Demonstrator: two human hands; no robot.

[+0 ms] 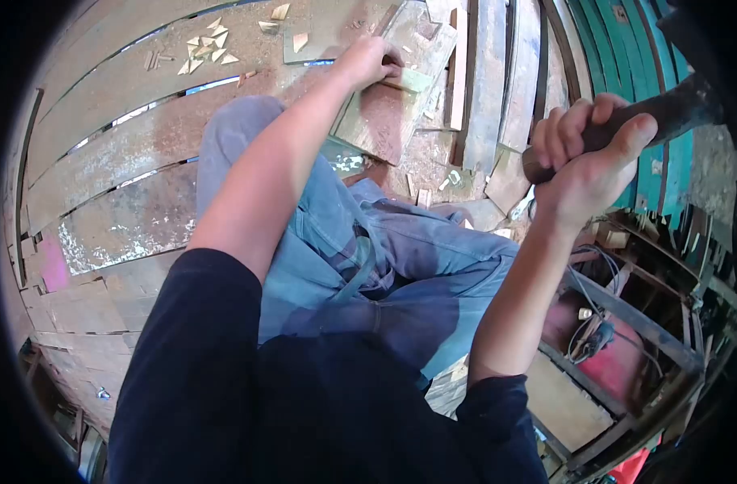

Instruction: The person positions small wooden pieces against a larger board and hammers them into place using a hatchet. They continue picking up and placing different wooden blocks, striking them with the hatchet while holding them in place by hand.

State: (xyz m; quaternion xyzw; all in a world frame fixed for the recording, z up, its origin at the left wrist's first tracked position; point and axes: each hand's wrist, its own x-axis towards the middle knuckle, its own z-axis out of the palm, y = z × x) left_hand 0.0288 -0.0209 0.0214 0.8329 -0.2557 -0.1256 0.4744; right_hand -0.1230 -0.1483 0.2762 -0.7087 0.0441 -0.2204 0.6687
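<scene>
My left hand [372, 62] is closed, its fingertips pinching a small pale wood strip [413, 80]. The strip lies across a wider wooden board [372, 121] on the plank floor in front of me. Raised on the right, my right hand [586, 149] wraps around the thick dark handle [671, 111] of a tool. The tool's far end runs into the dark upper right, so its kind cannot be made out. Small pointed wood pieces [203, 50] lie in a loose pile on the planks left of my left hand.
My legs in blue jeans [328, 234] are folded under the work. Long boards [485, 81] lie to the right of the wooden board, with green slats [630, 48] beyond. At lower right are a frame [643, 306], cables and a red object [614, 359]. Sawdust and chips cover the floor.
</scene>
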